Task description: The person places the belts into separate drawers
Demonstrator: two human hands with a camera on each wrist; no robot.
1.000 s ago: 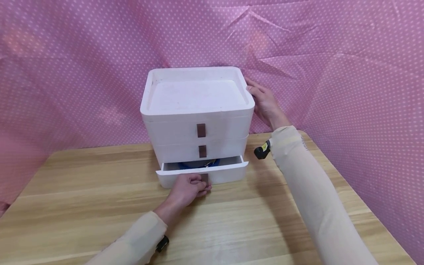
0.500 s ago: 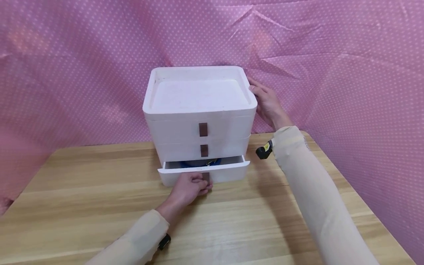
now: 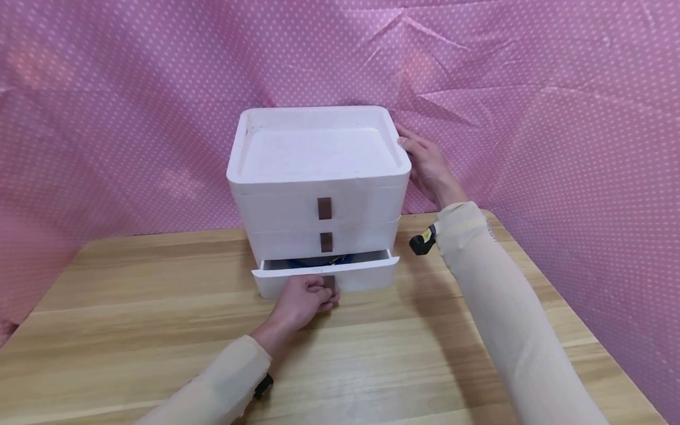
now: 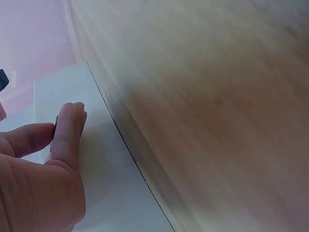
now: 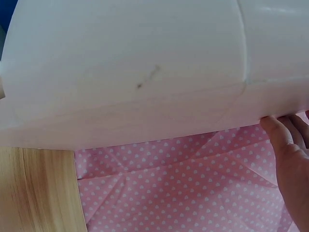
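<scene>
A white drawer unit (image 3: 319, 206) stands at the table's back, with a shallow tray top and brown pull tabs. Its bottom drawer (image 3: 366, 279) is pulled partly out; something blue (image 3: 345, 260) shows inside, mostly hidden by the drawer front. My left hand (image 3: 300, 301) pinches the brown tab (image 3: 330, 284) of that drawer between thumb and fingers. The left wrist view shows this left hand (image 4: 43, 174) in front of the white drawer face. On the unit's upper right side rests my right hand (image 3: 427, 168), thumb at the rim, its fingers straight against the side in the right wrist view.
The wooden table (image 3: 133, 319) reaches left, right and in front of the unit. Pink dotted cloth (image 3: 159, 118) hangs close behind the unit and along the right. A black wrist camera (image 3: 422, 241) sits below the right sleeve.
Both hands keep their places on the unit. The bottom drawer looks very slightly further in than a second ago, and the head view has shifted a little.
</scene>
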